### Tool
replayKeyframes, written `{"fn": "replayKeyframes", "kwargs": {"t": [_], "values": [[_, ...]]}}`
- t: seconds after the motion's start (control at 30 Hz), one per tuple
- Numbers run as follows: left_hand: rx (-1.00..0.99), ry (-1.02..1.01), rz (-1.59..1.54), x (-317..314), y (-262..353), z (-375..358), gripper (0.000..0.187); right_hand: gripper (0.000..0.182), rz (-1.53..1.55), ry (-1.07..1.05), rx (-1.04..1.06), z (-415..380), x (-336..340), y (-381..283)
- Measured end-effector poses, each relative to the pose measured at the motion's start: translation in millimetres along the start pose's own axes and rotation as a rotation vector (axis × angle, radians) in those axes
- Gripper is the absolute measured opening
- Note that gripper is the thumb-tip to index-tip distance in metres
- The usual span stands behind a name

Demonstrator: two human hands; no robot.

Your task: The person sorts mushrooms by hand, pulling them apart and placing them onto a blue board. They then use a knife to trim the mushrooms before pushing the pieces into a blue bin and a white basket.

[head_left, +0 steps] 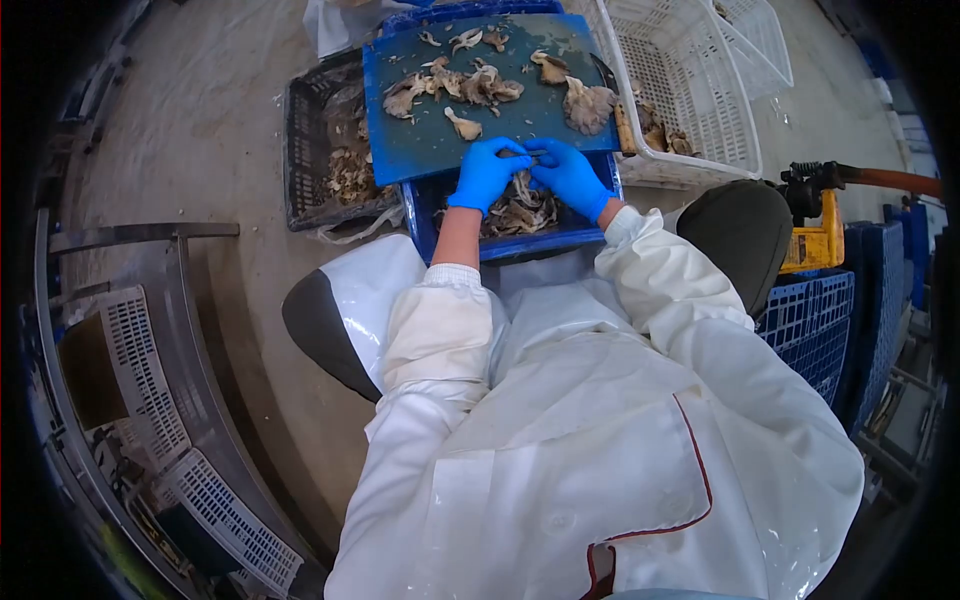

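Note:
My left hand point(487, 174), in a blue glove, and my right hand point(570, 176), gloved alike, meet over the blue bin point(420, 222). Their fingers are pinched together on a grey-brown oyster mushroom point(521, 184), mostly hidden by the gloves. Torn mushroom pieces point(520, 215) lie in the bin below. Just beyond my hands is a blue-green cutting board point(425, 150) bearing a cluster of mushrooms point(470, 84), a large mushroom cap point(588, 106) and smaller pieces. Along its right edge rests a knife with a wooden handle point(625, 132).
On the left stands a black crate point(300, 205) with mushroom bits. To the right, a white basket point(690, 70) holds some mushrooms. A metal frame point(200, 330) is at lower left; blue pallets point(815, 325) and a yellow pallet jack point(815, 240) are at right.

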State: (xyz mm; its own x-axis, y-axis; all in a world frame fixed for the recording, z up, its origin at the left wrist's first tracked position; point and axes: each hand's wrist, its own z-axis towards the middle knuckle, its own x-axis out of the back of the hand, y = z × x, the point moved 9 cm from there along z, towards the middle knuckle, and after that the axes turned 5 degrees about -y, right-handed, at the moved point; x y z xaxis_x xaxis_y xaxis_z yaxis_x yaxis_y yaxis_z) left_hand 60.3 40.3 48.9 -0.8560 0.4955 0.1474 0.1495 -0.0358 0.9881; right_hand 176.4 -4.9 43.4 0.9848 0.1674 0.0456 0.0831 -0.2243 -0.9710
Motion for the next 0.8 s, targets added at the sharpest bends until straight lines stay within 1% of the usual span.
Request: {"fn": "replayKeyframes", "kwargs": {"t": [0.07, 0.17, 0.2, 0.27, 0.3, 0.33, 0.37, 0.4, 0.47, 0.57, 0.63, 0.67, 0.7, 0.73, 0.8], "values": [[0.076, 0.070, -0.087, 13, -10, 0, 0.013, 0.031, 0.137, 0.047, -0.113, 2, 5, 20], [0.105, 0.174, -0.130, 43, -15, -3, 0.014, 0.024, 0.334, 0.140, -0.315, 2, 21, 84], [0.114, 0.210, -0.145, 55, -18, -3, 0.014, 0.021, 0.073, 0.086, -0.305, 4, 23, 83], [0.204, 0.079, 0.107, 60, -29, -3, 0.020, 0.017, -0.450, -0.029, -0.274, 9, 23, 84], [0.257, 0.000, 0.213, 57, -33, -7, 0.021, 0.019, -0.842, 0.016, 0.049, 14, 15, 45], [0.308, -0.081, 0.320, 53, -38, -10, 0.022, 0.020, -0.899, 0.052, 0.022, 19, 12, 26], [0.335, -0.096, 0.363, 50, -42, -12, 0.025, 0.020, -0.957, 0.090, -0.004, 30, 5, 2], [0.379, -0.066, 0.356, 53, -44, -11, 0.025, 0.021, -1.013, 0.128, -0.028, 42, -3, -12], [0.468, -0.006, 0.342, 60, -46, -11, 0.025, 0.021, -0.879, 0.145, 0.068, 72, -19, -25], [0.379, 0.207, 0.331, 84, -55, -5, 0.023, 0.020, -0.871, 0.230, 0.250, 104, -44, -34], [0.359, 0.342, 0.370, 98, -48, -8, 0.021, 0.021, -0.886, 0.205, 0.227, 114, -50, -19], [0.370, 0.384, 0.320, 101, -48, -11, 0.022, 0.022, -0.894, 0.195, 0.215, 118, -52, -12], [0.378, 0.425, 0.270, 104, -48, -14, 0.023, 0.020, -0.867, 0.227, 0.172, 115, -47, -13], [0.386, 0.464, 0.219, 106, -48, -17, 0.024, 0.020, -0.751, 0.207, 0.121, 113, -41, -11], [0.289, 0.485, 0.232, 100, -45, -12, 0.027, 0.019, -0.523, 0.167, 0.014, 105, -27, -2]]}}
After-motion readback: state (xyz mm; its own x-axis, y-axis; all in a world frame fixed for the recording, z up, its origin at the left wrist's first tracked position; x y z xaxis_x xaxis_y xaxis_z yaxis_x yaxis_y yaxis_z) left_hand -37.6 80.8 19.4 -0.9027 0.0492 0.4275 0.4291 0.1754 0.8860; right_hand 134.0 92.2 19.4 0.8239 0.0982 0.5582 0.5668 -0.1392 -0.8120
